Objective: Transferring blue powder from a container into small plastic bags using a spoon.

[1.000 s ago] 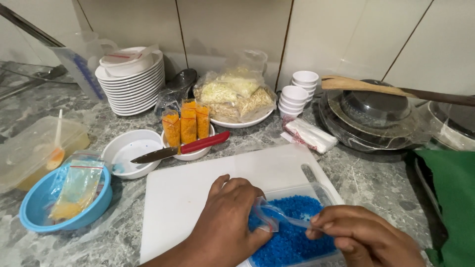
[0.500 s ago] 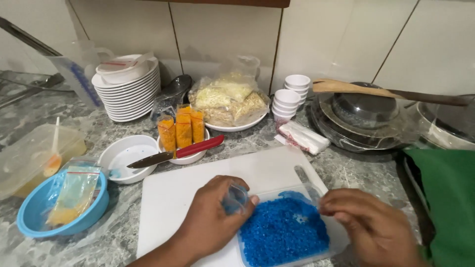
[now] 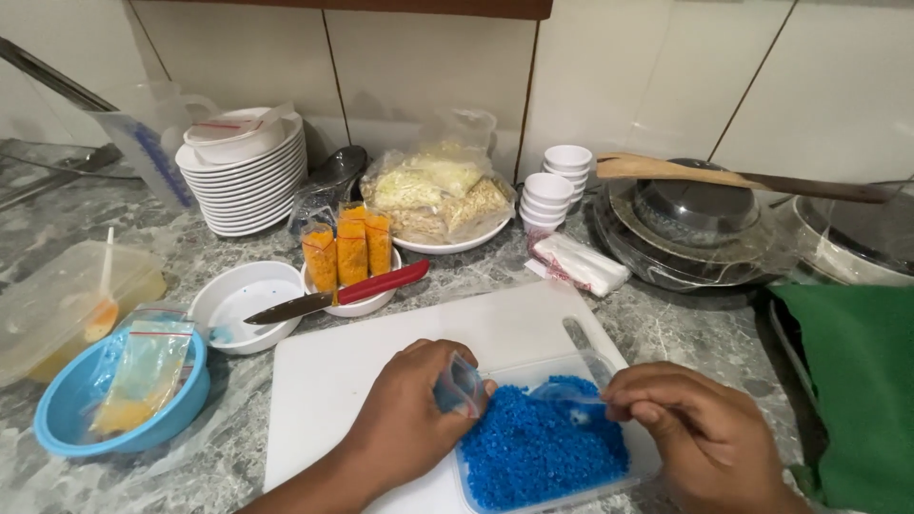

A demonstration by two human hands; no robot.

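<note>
Now, largest first: grey marbled counter [image 3: 685, 333], with a white cutting board [image 3: 381, 362] lying on it at centre. Compared with half a second back, the view sits closer and lower over the board; the layout of things on the counter is unchanged. Clear shallow tray [image 3: 624, 376] of blue granules [image 3: 533, 447] rests on the board's right part, as before. Stack of white plates [image 3: 243, 176] stands at rear left, blue bowl [image 3: 124, 419] holding a filled bag at front left. Red-handled knife [image 3: 343, 295] lies across two white bowls, same spot as earlier.

Left hand [image 3: 405, 419] rests at the tray's left edge, fingers curled narrow, pinching a small clear bag [image 3: 460, 385] upright just above the granules; earlier the bag sat further left of the heap. Right hand [image 3: 700, 433] is at the tray's right edge, fingertips closed on a small clear spoon [image 3: 571, 392] whose bowl lies over the granules, pointing toward the bag; earlier that hand sat further off to the right.
</note>
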